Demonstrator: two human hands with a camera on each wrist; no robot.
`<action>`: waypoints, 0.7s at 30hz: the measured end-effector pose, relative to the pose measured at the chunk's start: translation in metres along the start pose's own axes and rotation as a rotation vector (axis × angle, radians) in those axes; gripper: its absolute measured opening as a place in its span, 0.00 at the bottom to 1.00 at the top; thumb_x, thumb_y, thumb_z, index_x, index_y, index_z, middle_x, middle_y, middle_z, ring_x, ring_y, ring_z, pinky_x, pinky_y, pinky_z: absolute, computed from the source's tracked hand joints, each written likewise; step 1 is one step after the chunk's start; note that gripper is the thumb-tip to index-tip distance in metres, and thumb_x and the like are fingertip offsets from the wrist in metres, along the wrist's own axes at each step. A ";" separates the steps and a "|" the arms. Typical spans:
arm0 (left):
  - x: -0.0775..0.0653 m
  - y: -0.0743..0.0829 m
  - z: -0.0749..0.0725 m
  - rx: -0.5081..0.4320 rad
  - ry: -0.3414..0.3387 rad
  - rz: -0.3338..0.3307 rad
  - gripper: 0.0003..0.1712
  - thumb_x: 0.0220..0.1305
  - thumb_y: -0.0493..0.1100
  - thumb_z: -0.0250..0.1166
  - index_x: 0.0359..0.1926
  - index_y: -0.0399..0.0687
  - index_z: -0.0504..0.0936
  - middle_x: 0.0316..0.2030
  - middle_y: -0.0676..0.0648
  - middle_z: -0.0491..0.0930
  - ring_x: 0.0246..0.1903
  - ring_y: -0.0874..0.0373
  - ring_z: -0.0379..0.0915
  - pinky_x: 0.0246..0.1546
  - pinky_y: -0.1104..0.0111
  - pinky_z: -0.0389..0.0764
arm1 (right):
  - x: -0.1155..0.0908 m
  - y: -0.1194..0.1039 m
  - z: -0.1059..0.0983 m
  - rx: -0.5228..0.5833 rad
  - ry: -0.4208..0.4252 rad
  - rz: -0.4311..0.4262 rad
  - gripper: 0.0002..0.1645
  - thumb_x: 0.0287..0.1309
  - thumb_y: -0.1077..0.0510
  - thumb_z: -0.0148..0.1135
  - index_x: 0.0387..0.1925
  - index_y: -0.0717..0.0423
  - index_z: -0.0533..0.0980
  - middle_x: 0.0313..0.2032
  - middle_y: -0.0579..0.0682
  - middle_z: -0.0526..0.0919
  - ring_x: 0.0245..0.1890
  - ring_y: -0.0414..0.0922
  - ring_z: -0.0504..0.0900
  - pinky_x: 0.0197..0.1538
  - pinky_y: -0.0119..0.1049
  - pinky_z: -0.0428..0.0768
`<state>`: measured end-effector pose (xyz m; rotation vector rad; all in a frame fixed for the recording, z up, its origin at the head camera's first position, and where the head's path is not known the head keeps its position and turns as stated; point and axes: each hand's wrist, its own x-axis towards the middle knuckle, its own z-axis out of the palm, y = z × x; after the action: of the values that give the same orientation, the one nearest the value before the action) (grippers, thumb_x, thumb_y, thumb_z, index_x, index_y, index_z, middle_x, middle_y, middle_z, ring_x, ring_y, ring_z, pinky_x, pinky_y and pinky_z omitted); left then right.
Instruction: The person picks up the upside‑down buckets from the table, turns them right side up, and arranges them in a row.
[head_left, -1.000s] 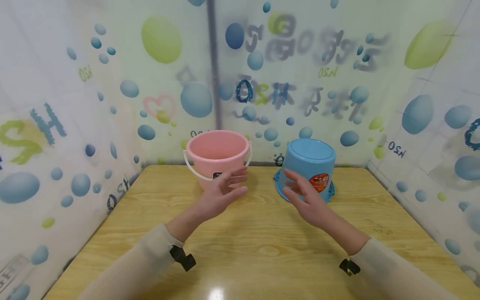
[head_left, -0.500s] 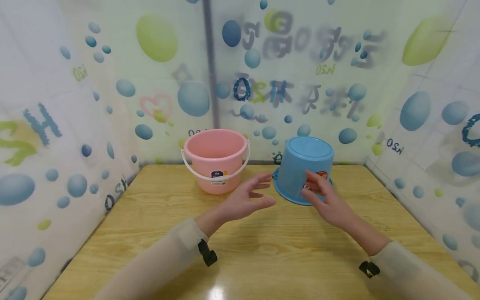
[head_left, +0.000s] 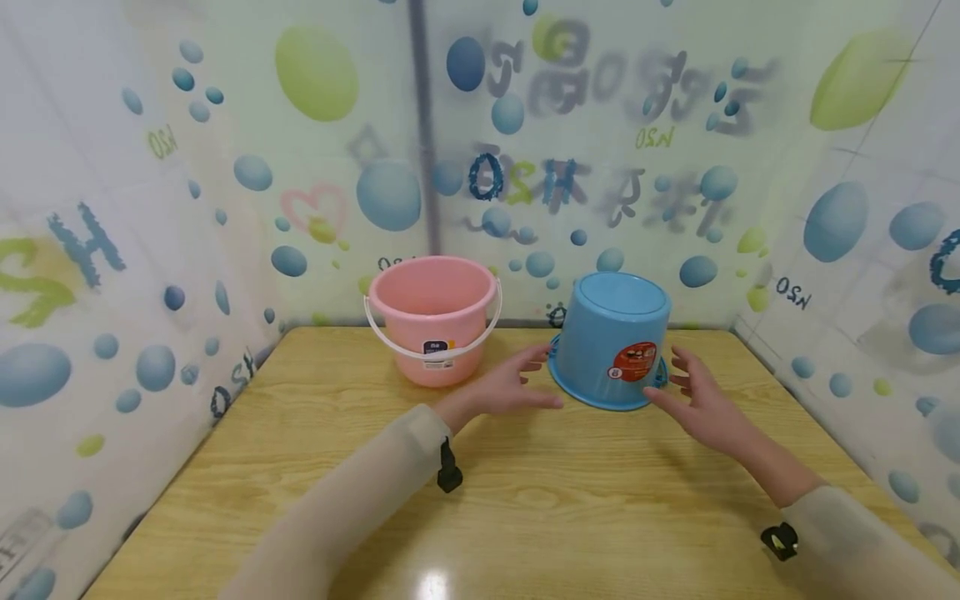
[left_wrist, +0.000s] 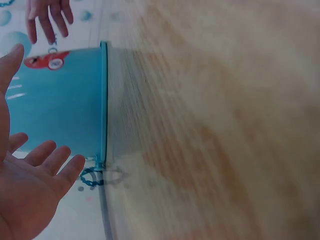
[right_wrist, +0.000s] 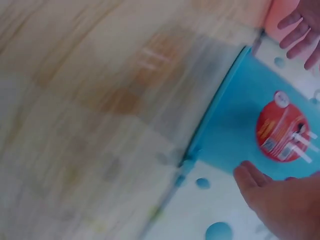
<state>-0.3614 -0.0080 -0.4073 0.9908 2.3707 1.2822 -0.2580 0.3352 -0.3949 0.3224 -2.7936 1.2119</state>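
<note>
A blue bucket (head_left: 592, 350) stands upside down on the wooden table, its base up and a red oval label (head_left: 637, 362) facing me. My left hand (head_left: 512, 387) is at its left side, fingers spread and relaxed, palm toward the bucket. On the other side my right hand (head_left: 701, 404) is held the same way, fingertips close to the bucket's lower right. Both hands hold nothing. In the left wrist view the bucket's rim (left_wrist: 104, 105) lies on the table between the two hands. The right wrist view shows the label and my right thumb (right_wrist: 247, 180) near the bucket wall.
A pink bucket (head_left: 427, 333) stands upright left of the blue one, its white handle (head_left: 442, 355) hanging across the front. The wooden table (head_left: 540, 508) meets a patterned curtain (head_left: 615, 217) at the back, with similar walls on both sides.
Both hands have moved right. The left hand passed from in front of the pink bucket to the blue bucket's left; the right went from in front of the blue bucket to its right side.
</note>
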 end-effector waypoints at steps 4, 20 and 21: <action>0.017 -0.011 0.001 0.021 -0.012 -0.022 0.60 0.69 0.54 0.78 0.89 0.49 0.51 0.86 0.37 0.57 0.83 0.36 0.59 0.82 0.41 0.66 | 0.007 0.017 -0.004 -0.064 -0.054 0.042 0.67 0.79 0.42 0.66 0.86 0.70 0.30 0.81 0.83 0.45 0.75 0.86 0.58 0.71 0.81 0.69; 0.060 -0.025 0.011 0.100 -0.020 -0.152 0.72 0.62 0.55 0.84 0.91 0.56 0.42 0.90 0.45 0.48 0.89 0.45 0.45 0.88 0.47 0.54 | 0.036 0.041 -0.006 -0.156 -0.242 0.121 0.79 0.70 0.38 0.73 0.83 0.77 0.27 0.81 0.86 0.38 0.80 0.86 0.44 0.77 0.83 0.55; 0.062 -0.026 0.012 0.099 -0.023 -0.153 0.73 0.62 0.55 0.84 0.91 0.56 0.41 0.90 0.45 0.48 0.89 0.45 0.45 0.88 0.47 0.54 | 0.037 0.042 -0.005 -0.153 -0.245 0.120 0.79 0.70 0.38 0.73 0.83 0.77 0.27 0.81 0.86 0.38 0.80 0.86 0.43 0.77 0.83 0.54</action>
<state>-0.4117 0.0317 -0.4302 0.8281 2.4597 1.1025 -0.3037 0.3602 -0.4156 0.3158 -3.1354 1.0349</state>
